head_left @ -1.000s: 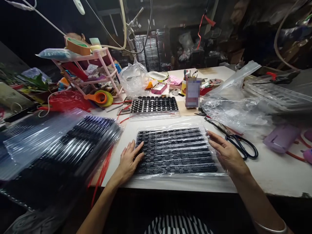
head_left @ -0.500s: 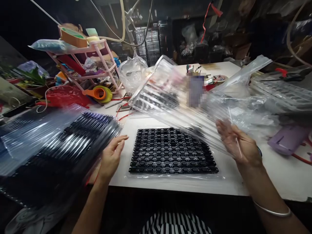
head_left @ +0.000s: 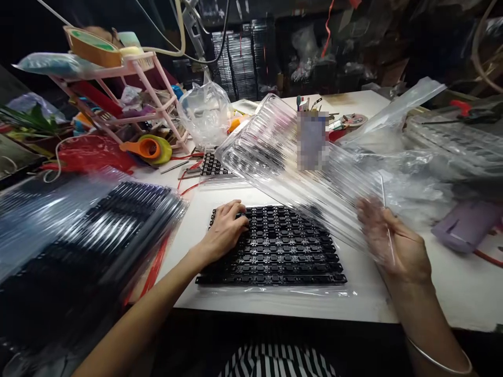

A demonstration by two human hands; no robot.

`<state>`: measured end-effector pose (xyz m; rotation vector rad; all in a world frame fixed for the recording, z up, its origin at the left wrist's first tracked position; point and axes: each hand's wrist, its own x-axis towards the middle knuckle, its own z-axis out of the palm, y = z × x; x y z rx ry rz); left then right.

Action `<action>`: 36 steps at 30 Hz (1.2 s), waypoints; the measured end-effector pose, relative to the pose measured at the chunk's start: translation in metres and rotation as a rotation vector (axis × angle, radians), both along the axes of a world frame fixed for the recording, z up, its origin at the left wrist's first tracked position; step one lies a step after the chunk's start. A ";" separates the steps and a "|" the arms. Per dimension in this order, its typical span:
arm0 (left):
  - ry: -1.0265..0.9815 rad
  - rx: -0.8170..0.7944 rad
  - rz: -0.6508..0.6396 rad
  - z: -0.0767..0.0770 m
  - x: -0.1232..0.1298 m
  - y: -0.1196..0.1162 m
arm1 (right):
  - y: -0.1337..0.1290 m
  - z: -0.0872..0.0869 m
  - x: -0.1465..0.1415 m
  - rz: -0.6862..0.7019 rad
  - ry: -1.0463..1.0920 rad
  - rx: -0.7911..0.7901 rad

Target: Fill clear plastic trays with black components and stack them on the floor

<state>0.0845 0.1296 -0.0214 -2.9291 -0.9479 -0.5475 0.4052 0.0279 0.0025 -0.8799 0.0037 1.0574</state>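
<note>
A clear ribbed plastic tray is held tilted in the air by my right hand, its fingers closed on the near right end and seen through the plastic. Below it, rows of black circuit board strips lie in another clear tray on the white table. My left hand is over the upper left corner of these strips, fingers bent down onto them and thumb apart. Its fingertips are partly hidden, and nothing shows lifted in it.
Stacked trays of black strips fill the left side. A pink rack stands behind, near an orange and yellow tape roll and a clear plastic bag. More plastic sheeting and a purple item lie right.
My left hand has moved right, from beside the strips onto their upper left corner. The clear tray in my right hand stays raised and has shifted slightly. The view has turned a little.
</note>
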 end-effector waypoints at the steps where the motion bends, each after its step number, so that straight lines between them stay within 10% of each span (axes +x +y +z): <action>1: 0.003 -0.008 -0.006 0.000 0.000 0.000 | 0.000 0.001 0.000 -0.002 0.003 -0.003; 36: -0.059 -0.212 -0.010 0.007 0.045 -0.013 | -0.008 -0.006 0.005 0.064 -0.140 0.054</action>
